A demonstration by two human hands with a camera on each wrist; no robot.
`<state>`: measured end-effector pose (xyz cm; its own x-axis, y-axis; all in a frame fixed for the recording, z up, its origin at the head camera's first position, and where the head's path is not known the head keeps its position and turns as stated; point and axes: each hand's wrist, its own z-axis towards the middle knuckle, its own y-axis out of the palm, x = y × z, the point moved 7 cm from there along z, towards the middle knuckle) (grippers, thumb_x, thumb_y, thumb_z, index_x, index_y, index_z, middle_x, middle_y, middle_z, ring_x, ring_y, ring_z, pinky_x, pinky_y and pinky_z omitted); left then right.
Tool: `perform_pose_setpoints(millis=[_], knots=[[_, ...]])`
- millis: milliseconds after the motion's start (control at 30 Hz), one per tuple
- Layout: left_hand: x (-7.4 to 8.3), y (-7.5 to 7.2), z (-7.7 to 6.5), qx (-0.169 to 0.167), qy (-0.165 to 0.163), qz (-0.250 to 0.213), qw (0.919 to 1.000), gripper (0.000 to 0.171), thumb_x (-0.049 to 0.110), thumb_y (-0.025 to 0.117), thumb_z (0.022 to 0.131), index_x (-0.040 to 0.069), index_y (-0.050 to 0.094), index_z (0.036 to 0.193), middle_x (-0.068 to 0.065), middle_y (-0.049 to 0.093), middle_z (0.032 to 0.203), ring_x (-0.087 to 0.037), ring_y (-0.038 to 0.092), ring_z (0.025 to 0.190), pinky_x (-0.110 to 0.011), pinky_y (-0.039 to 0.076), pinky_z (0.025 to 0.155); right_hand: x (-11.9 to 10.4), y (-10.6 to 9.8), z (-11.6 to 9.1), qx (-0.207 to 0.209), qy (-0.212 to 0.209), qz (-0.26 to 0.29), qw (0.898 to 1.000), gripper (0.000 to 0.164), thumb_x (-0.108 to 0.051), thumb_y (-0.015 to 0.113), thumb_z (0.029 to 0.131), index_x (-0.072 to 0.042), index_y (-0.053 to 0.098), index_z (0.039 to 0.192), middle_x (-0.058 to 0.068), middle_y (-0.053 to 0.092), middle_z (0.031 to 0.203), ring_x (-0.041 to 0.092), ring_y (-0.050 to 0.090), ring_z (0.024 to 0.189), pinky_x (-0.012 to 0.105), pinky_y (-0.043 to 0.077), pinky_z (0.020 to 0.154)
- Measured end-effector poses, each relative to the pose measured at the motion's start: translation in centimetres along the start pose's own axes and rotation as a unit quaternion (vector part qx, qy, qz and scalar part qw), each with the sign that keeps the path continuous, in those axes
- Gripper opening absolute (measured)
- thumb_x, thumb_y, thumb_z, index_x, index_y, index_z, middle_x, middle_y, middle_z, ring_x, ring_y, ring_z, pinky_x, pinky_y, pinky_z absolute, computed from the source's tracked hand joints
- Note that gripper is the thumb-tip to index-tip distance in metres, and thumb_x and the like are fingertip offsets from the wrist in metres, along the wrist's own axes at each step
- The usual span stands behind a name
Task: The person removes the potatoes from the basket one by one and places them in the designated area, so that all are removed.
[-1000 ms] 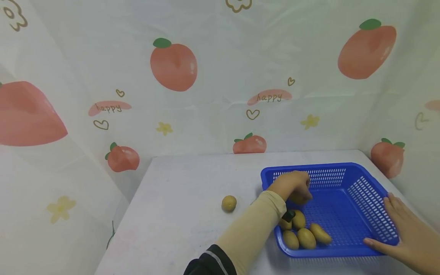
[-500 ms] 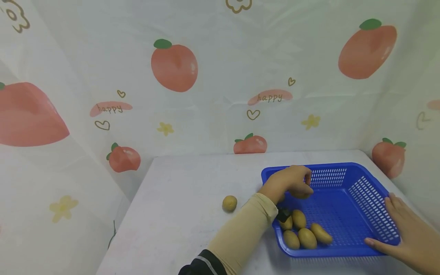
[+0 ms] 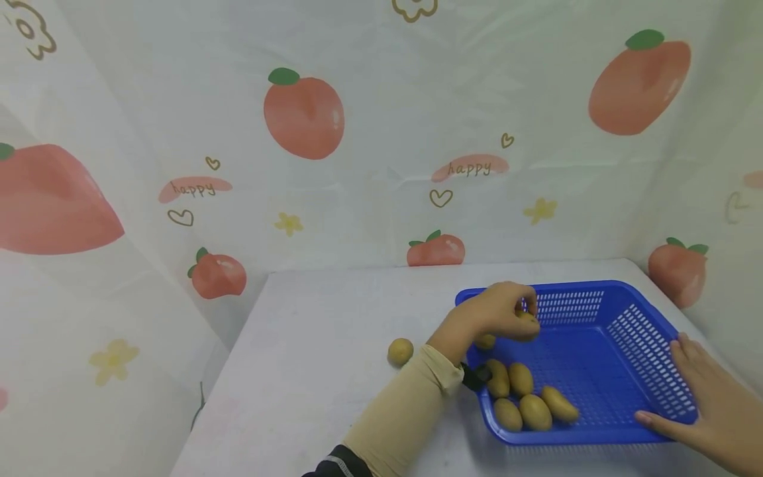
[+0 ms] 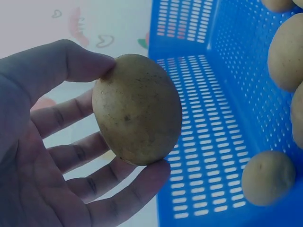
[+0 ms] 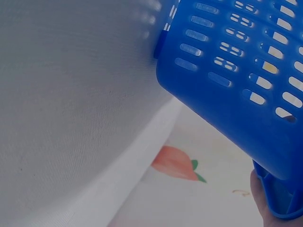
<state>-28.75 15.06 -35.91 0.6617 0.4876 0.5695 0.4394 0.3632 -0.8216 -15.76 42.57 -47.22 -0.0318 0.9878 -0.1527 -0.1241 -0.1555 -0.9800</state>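
Note:
My left hand [image 3: 497, 311] is over the back left part of a blue plastic basket [image 3: 596, 364]. It pinches an oval, yellow-brown potato [image 4: 137, 109] between thumb and fingertips, beside the slotted basket wall in the left wrist view. Several potatoes [image 3: 535, 412] lie in the basket's front left corner, and another potato [image 3: 485, 341] is further back, partly behind my left wrist. My right hand [image 3: 715, 404] rests on the basket's front right corner, fingers extended along the side rim and thumb on the front rim. The right wrist view catches only part of this hand at the handle.
One round potato [image 3: 400, 352] sits on the white table [image 3: 316, 371], left of the basket. A white cloth [image 3: 369, 132] printed with peaches hangs behind and at the sides. A thin dark cord [image 3: 199, 405] shows by the table's left edge.
My left hand has risen and drawn slightly back toward the left with the potato in its fingers. This uncovers potatoes near the basket's left wall. My right hand has stayed on the rim.

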Motion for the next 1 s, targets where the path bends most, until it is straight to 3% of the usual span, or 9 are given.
perform_pose_setpoints(millis=[167, 500, 833, 1000], knots=[[-0.2, -1.0, -1.2, 0.02, 0.025, -0.017, 0.9993, 0.015, 0.018, 0.07, 0.089, 0.017, 0.065, 0.104, 0.006, 0.057, 0.087, -0.004, 0.051, 0.076, -0.015, 0.045, 0.063, -0.2, -0.4, 0.1, 0.018, -0.01, 0.0, 1.0, 0.139, -0.063, 0.078, 0.082, 0.022, -0.002, 0.157, 0.045, -0.014, 0.163, 0.058, -0.018, 0.155, 0.056, -0.025, 0.115], [-1.2, -2.5, -3.6, 0.063, 0.034, -0.052, 0.9961, 0.017, 0.021, 0.072, 0.09, 0.016, 0.068, 0.106, 0.003, 0.064, 0.101, -0.006, 0.057, 0.088, -0.014, 0.049, 0.071, -0.7, -0.9, 0.0, 0.037, -0.021, -0.002, 0.999, 0.139, -0.061, 0.081, 0.08, 0.023, 0.001, 0.157, 0.044, -0.013, 0.165, 0.048, -0.027, 0.156, 0.03, -0.032, 0.109], [-3.2, -4.2, -6.2, 0.113, 0.027, -0.068, 0.9908, 0.015, 0.023, 0.073, 0.091, 0.017, 0.067, 0.103, 0.003, 0.064, 0.103, -0.011, 0.059, 0.093, -0.018, 0.051, 0.077, -0.6, -0.8, -0.1, 0.052, -0.027, 0.008, 0.998, 0.139, -0.059, 0.083, 0.079, 0.021, 0.003, 0.158, 0.041, -0.013, 0.166, 0.039, -0.032, 0.157, 0.027, -0.032, 0.11], [-4.6, -5.0, -7.7, 0.138, 0.014, -0.084, 0.9868, 0.014, 0.023, 0.072, 0.09, 0.017, 0.067, 0.102, 0.002, 0.065, 0.104, -0.013, 0.062, 0.09, -0.02, 0.054, 0.077, -0.4, -0.7, 0.0, 0.057, -0.025, 0.012, 0.998, 0.139, -0.059, 0.083, 0.078, 0.02, 0.003, 0.159, 0.041, -0.013, 0.166, 0.041, -0.03, 0.157, 0.027, -0.031, 0.111]])
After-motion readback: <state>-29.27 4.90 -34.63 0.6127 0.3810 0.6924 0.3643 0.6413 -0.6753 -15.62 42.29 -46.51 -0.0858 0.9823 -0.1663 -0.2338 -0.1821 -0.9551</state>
